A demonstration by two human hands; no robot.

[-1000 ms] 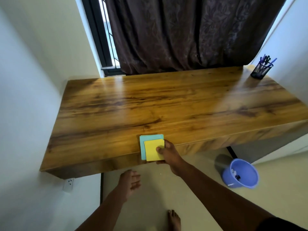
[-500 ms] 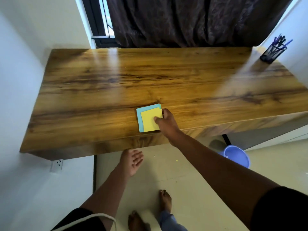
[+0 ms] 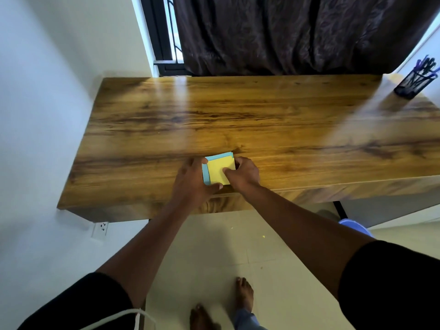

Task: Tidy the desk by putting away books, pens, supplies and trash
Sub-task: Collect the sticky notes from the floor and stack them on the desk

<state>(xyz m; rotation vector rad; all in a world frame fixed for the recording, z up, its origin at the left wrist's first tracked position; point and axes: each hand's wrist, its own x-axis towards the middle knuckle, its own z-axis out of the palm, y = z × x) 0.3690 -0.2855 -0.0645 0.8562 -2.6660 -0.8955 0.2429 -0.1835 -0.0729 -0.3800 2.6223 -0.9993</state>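
A yellow sticky-note pad [image 3: 217, 169] lies on a slightly larger blue pad [image 3: 206, 172] near the front edge of the wooden desk [image 3: 238, 120]. My left hand [image 3: 192, 182] holds the stack from its left side, thumb along the front edge. My right hand [image 3: 244, 173] holds the stack's right side, its thumb lying on the yellow pad. Both hands cover part of the pads' edges.
A black mesh pen holder [image 3: 414, 83] with several pens stands at the desk's back right corner. A blue bin [image 3: 354, 228] sits on the floor under the right side, mostly hidden by my right arm. A dark curtain [image 3: 285, 32] hangs behind the desk. A wall socket [image 3: 101, 231] is low left.
My left hand has risen from below the desk edge to the left side of the pads. The right hand has stayed on the stack. The camera has moved closer.
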